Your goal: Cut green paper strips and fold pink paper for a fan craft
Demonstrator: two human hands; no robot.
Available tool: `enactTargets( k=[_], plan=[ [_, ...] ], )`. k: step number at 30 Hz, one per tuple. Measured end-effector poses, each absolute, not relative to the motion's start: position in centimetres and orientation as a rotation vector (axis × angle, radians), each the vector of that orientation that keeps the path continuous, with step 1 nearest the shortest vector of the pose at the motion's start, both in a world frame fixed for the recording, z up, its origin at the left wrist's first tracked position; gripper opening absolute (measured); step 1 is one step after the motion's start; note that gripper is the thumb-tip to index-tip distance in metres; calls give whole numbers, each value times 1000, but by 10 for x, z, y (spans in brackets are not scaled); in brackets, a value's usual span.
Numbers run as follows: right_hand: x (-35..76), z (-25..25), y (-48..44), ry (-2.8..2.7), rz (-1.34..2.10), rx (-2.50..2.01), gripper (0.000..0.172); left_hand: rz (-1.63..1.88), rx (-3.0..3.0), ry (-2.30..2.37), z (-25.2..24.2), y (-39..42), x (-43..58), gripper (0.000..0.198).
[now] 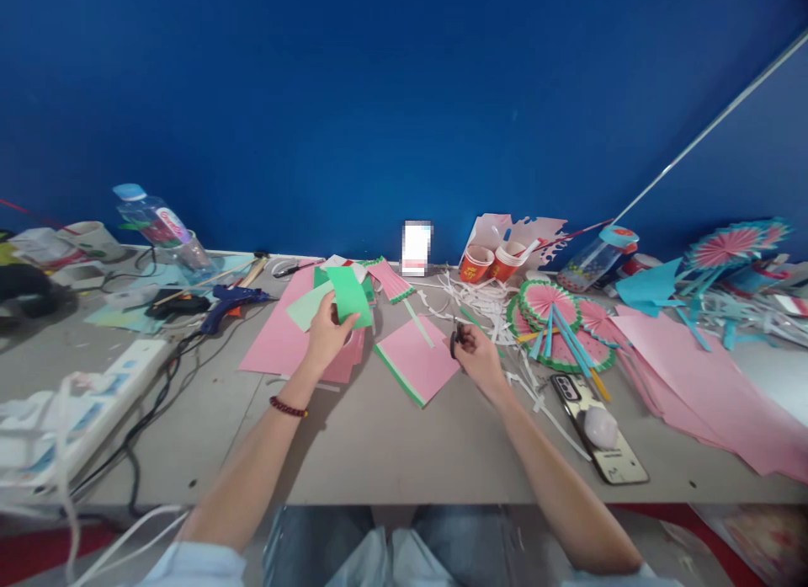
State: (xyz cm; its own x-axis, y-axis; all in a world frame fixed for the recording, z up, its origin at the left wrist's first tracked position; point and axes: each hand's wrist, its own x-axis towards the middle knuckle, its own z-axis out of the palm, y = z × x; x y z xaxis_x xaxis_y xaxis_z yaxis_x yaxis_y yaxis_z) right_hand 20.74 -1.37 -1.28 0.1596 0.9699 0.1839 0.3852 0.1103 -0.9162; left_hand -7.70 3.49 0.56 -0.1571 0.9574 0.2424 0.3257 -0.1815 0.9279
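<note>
My left hand point(328, 334) pinches a bright green sheet of paper point(349, 296) and holds it up above the pink sheets point(278, 343). In my right hand point(478, 355) is a pair of scissors point(454, 343) with dark handles, the blades pointing away from me. Between the hands lies a pink square of paper point(417, 360) with green strips along its two near edges. A thin pale green strip point(419, 322) lies across its far corner. Behind it is a folded pink fan piece point(391, 281) with a green edge.
At right are finished watermelon-patterned paper fans point(549, 309), a phone point(599, 431) and large pink sheets point(707, 385). White paper scraps point(486, 296) and red paper cups point(476, 264) stand behind. At left lie a blue glue gun point(231, 305), a power strip point(94, 406) and cables.
</note>
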Motion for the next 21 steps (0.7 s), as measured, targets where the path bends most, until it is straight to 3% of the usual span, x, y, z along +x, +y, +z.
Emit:
enactTargets(
  k=[6,13,18,21],
  plan=[
    [205,-28,-13,-1755,473,-1555,23,1358,1449,1712,-2,50,-115,64],
    [192,-29,-11,-1773,379,-1701,22,1236,2000,2159,0,47,-113,71],
    [190,-31,-7,-1752,443,-1634,19,1170,2325,1869,1,35,-84,37],
    [189,-33,-6,-1735,469,-1597,19,1018,2418,1703,2,27,-67,28]
  ],
)
